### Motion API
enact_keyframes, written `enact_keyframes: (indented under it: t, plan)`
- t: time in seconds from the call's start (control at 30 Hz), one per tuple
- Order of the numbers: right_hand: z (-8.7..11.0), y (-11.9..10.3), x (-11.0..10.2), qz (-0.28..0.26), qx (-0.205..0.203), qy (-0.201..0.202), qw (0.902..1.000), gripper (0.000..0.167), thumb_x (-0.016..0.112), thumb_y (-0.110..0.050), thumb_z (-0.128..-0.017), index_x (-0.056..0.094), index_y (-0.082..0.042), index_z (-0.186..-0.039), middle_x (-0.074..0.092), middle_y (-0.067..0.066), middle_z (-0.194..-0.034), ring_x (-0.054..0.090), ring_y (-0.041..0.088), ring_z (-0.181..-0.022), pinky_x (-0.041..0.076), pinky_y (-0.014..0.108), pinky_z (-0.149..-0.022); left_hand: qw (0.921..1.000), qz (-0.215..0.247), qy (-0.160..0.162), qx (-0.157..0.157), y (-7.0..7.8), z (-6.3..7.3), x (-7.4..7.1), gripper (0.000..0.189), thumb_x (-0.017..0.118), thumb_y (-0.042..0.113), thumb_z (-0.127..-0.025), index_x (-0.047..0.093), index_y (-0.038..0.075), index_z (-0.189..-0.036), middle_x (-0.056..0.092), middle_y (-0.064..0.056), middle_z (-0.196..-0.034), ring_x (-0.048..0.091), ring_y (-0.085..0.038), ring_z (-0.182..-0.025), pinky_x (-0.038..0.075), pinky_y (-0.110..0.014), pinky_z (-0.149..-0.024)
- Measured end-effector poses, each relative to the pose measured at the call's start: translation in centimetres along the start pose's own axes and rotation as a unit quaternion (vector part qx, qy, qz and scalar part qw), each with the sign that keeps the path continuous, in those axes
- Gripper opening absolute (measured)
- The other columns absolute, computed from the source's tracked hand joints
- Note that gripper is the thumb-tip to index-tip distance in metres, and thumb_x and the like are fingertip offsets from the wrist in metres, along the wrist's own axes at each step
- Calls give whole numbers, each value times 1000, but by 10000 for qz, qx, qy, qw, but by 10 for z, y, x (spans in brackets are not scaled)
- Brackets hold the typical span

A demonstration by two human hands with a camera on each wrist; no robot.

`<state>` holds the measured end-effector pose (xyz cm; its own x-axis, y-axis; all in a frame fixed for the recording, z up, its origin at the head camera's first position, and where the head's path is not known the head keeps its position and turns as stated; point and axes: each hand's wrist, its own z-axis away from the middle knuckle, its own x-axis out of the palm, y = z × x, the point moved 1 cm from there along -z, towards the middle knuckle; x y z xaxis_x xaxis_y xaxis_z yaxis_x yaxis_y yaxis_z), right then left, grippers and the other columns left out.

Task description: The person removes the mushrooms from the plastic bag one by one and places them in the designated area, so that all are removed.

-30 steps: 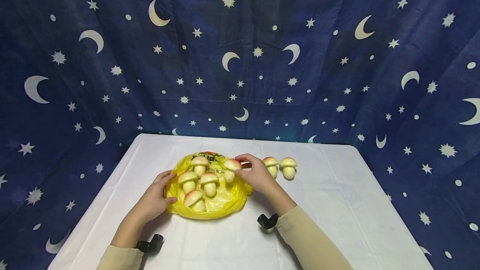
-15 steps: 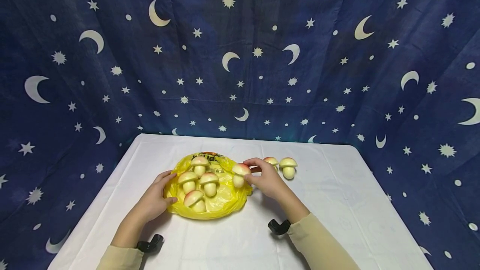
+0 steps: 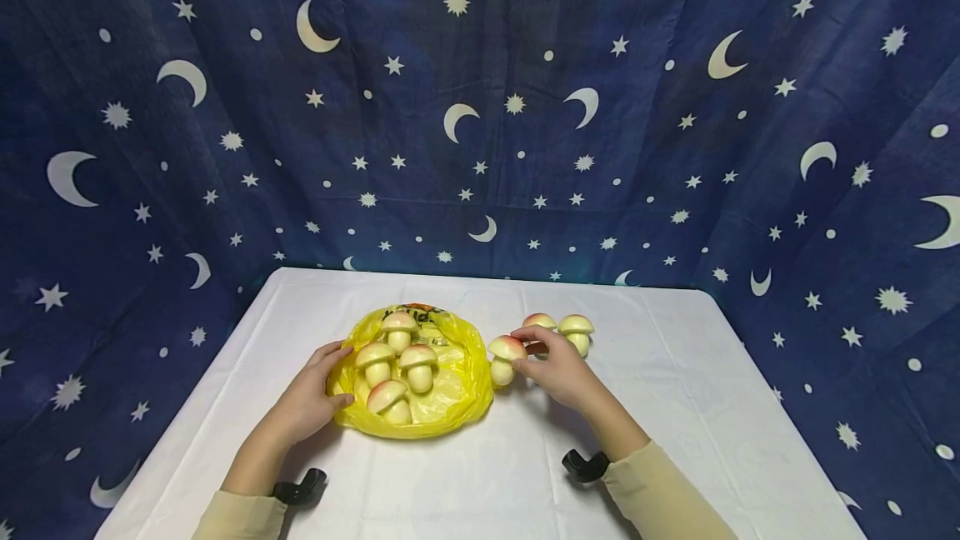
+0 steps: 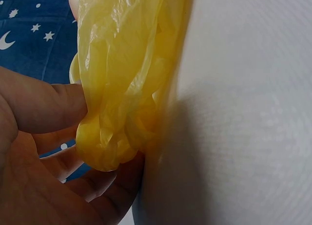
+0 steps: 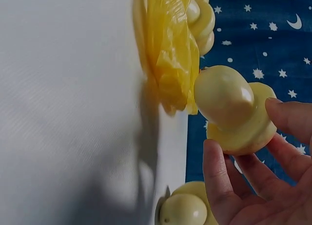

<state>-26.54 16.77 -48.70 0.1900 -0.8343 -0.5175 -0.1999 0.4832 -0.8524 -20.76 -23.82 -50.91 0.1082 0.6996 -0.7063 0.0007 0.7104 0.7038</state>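
Note:
A yellow plastic bag (image 3: 450,415), its rim rolled down, lies spread on the table with several cream toy mushrooms (image 3: 418,367) inside. Thumb and fingers of my left hand (image 3: 303,398) hold the bag's left side; the left wrist view shows them around its crumpled yellow edge (image 4: 117,113). Just outside the bag's right rim, my right hand (image 3: 562,369) holds a toy mushroom (image 3: 504,358) with a red-tinged cap. In the right wrist view, thumb and fingertips grip this mushroom (image 5: 226,101) by its cap, the rounded stem facing the bag.
Two more toy mushrooms stand on the table behind my right hand: one mushroom (image 3: 576,330) shows mostly, the other mushroom (image 3: 540,321) is partly covered by the hand. A white cloth covers the table (image 3: 450,490). A dark blue curtain (image 3: 420,140) with moons and stars surrounds it.
My right hand has moved right and slightly toward me, carrying the toy mushroom from over the bag to beyond its right rim. The left hand stays put on the bag.

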Motion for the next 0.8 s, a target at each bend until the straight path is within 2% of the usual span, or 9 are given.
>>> enact_keyframes:
  t: [0.17,0.4,0.8]
  plan:
    - [4,7,-6,110,-33,-27,9999,39,79,-10,-94,72,-12,-132,74,5,-131,70,30,-118,59,54,-106,10000,3,-18,-48,-1,0,0,78,77,4,-93,42,0,-162,26,-21,-175,26,-51,-162,23,-69,-131]
    - [10,17,-13,323,166,-133,9993,41,81,-11,-94,72,-15,-134,74,5,-133,72,31,-120,63,38,-94,10000,1,-16,-56,-3,0,0,78,77,5,-93,42,1,-162,26,-21,-176,26,-51,-162,23,-69,-131]
    - [18,34,-28,533,415,-237,9974,38,81,-13,-94,72,-16,-131,74,4,-131,72,30,-120,61,44,-98,10000,27,-35,-78,-2,-1,0,78,78,6,-93,43,1,-162,26,-20,-176,26,-50,-162,22,-68,-131]
